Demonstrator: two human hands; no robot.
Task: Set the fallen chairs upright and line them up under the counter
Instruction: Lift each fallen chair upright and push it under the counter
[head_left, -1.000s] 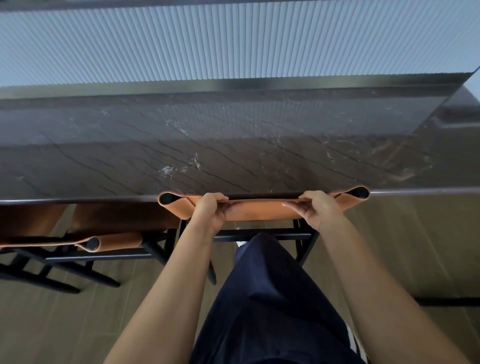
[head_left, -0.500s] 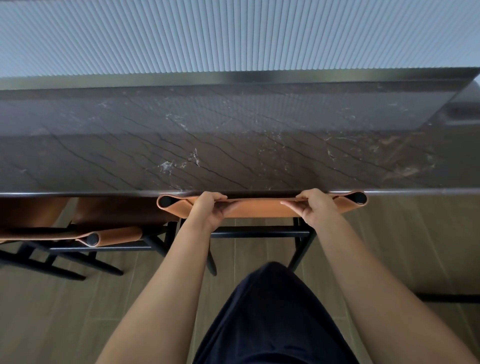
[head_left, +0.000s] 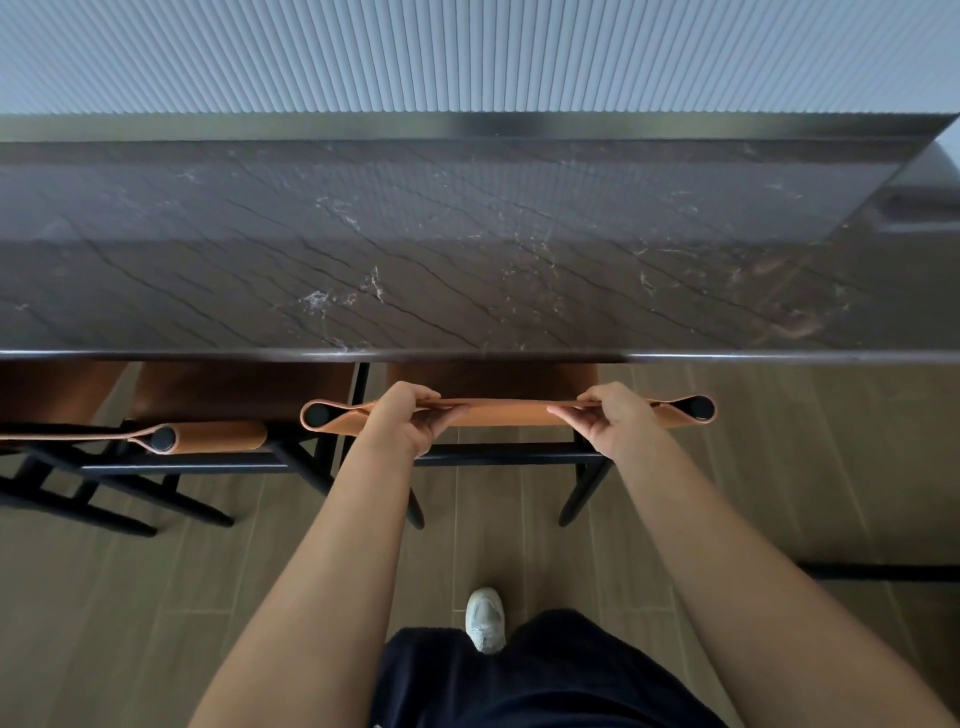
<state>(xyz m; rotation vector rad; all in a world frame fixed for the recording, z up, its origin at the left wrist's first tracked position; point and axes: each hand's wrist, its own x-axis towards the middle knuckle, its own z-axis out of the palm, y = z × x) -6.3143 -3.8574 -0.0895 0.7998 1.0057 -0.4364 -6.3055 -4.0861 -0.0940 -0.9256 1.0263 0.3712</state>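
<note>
Tan leather forms the backrest (head_left: 509, 413) of the chair (head_left: 498, 457), which stands upright on its black frame at 12 o'clock from the person. Its seat is tucked beneath the near edge of the dark veined marble tabletop (head_left: 467, 249). Both hands are clamped on the top of the backrest with fingers curled round the leather. The left hand (head_left: 402, 418) is toward its 9 o'clock end and the right hand (head_left: 613, 415) toward its 3 o'clock end, well apart.

At 9 o'clock of this chair a second chair (head_left: 208, 436) of the same make also stands upright under the tabletop, its rolled backrest end just beside the held one. A pale ribbed wall panel (head_left: 467, 52) runs behind the tabletop at 12 o'clock.

Half a second ago the backrest lay against the tabletop's edge in the view; now a strip of brown seat shows between them. The dark-clad leg (head_left: 519, 675) that rose between the forearms sits lower, and a white shoe (head_left: 485, 618) shows on the wooden floor (head_left: 156, 597) at 6 o'clock of the chair. The hands keep the same grip.
</note>
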